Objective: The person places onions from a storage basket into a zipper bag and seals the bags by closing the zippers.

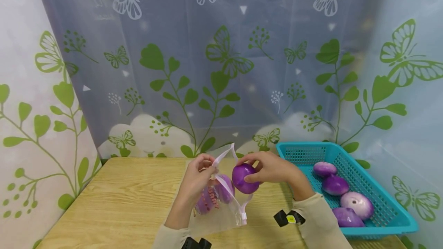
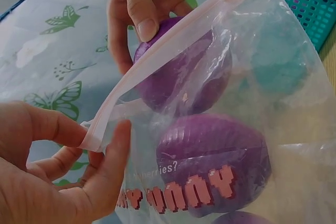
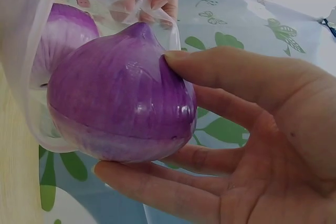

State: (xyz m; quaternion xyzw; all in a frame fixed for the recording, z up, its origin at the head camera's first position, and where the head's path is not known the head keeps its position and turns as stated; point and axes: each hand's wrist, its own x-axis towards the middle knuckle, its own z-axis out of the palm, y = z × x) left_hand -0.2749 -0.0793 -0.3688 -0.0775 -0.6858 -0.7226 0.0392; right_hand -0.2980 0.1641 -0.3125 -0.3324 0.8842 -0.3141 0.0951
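Observation:
My left hand (image 1: 199,176) pinches the pale pink zip edge of a clear zip bag (image 2: 294,129), whose mouth gapes toward the right. Pink block lettering runs across the bag's front. Inside it purple onions (image 2: 215,161) show through the plastic. My right hand (image 1: 271,167) grips another purple onion (image 3: 123,95) between thumb and fingers, right at the bag's mouth. In the right wrist view its pointed tip is up and the bag's rim stands behind it. The white slider (image 1: 243,218) sits at the near end of the zip.
A turquoise perforated basket (image 1: 387,199) stands on the right of the wooden table (image 1: 114,195), with several purple onions (image 1: 356,205) in it. A curtain (image 1: 194,68) printed with leaves and butterflies hangs behind the table and along both sides.

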